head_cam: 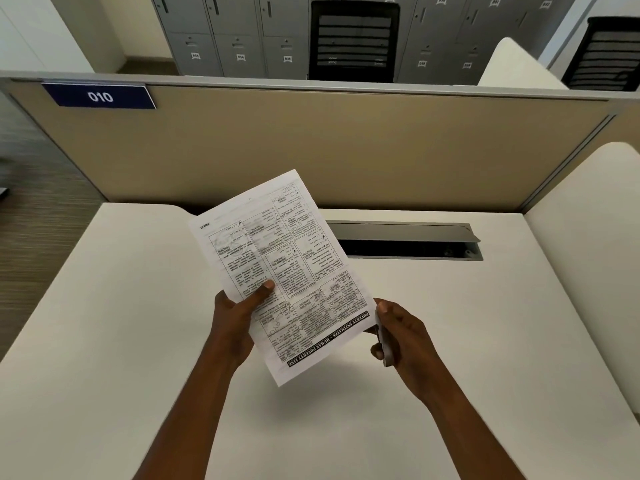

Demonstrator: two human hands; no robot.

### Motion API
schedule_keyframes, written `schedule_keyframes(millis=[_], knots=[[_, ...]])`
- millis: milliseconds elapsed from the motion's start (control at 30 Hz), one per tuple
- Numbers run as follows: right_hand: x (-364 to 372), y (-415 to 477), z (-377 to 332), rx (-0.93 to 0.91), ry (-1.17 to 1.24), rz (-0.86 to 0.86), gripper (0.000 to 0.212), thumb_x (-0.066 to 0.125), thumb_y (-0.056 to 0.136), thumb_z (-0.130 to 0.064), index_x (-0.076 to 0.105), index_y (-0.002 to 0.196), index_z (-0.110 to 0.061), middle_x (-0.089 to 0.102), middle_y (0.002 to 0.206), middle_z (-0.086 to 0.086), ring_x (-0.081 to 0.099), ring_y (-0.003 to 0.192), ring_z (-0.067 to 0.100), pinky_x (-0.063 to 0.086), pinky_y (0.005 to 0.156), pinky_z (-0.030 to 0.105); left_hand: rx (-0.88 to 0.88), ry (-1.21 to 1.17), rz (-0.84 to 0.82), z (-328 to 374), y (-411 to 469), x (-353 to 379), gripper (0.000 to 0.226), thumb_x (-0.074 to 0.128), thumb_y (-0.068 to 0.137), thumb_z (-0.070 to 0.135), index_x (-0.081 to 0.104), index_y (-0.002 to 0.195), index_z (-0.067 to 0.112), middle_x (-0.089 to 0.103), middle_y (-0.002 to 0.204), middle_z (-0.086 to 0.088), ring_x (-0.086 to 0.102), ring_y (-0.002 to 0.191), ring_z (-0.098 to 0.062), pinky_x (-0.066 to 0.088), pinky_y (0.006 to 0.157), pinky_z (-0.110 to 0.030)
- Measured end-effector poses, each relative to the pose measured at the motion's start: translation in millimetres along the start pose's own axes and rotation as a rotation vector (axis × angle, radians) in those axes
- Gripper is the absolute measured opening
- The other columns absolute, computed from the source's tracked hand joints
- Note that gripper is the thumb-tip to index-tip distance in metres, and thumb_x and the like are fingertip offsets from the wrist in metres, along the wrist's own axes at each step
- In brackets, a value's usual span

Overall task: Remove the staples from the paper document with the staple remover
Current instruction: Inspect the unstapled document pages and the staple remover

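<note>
Fingers (378,351) of the right hand (403,336) are curled tight round the staple remover (385,344), with the thumb pressed on its upper end. The tool is a slim grey piece seen edge-on, lower centre-right of the frame. Its top sits right at the lower right edge of the paper document (287,268). We cannot tell whether its jaws are apart or biting anything, and no staple is clear to us at this size.

The left hand (233,322), lower centre, pinches the paper by its left edge. The thumb lies flat on the printed face and the other fingers are hidden behind the sheet.

The paper is held up off the desk (131,341), tilted, with its top leaning toward upper right. The print is upside down to us, and a black title band runs along the lower edge. We see boxed text blocks across the page and some motion blur.

Both forearms come in from the bottom edge. The desk is plain white and fills the lower half.

Behind the paper, centre-right, is a grey cable slot (408,239) with its flap open. Beyond it a beige partition (381,143) runs across the frame, with a blue sign (99,96) reading 010 at upper left.

Along the top are grey numbered lockers (239,36), a black mesh chair (353,39) at top centre, and another chair (606,53) at top right.
</note>
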State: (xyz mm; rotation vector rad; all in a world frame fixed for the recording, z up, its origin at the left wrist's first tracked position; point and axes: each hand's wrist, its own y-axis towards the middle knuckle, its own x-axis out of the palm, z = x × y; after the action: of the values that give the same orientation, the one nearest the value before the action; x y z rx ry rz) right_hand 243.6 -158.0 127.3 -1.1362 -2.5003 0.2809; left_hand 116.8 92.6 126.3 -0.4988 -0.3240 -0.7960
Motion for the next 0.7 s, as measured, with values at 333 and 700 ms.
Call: schedule_keyframes(millis=[333,700], knots=[[-6.0,5.8,-16.6,0.012,-0.332,-0.093,0.025,0.075,0.089,-0.03,0.072,0.114,-0.025,0.078,0.103,0.007,0.072,0.078,0.016,0.039,0.046,0.022,-0.011,0.022,-0.015,1.2,5.4,-9.8,0.035,0.078,0.086,0.006,0.076,0.12,0.018,0.074,0.126,-0.014,0.073,0.112,-0.036,0.063,0.079,-0.048],[1.8,4.4,13.0,-0.168,-0.189,0.109,0.046,0.082,0.078,-0.046,0.071,0.117,-0.024,0.075,0.093,0.012,0.052,0.065,0.024,0.043,0.051,0.034,-0.004,-0.01,0.02,3.8,10.7,-11.3,0.038,0.077,0.086,0.005,0.074,0.122,0.016,0.073,0.126,-0.016,0.072,0.114,-0.037,0.062,0.084,-0.053]])
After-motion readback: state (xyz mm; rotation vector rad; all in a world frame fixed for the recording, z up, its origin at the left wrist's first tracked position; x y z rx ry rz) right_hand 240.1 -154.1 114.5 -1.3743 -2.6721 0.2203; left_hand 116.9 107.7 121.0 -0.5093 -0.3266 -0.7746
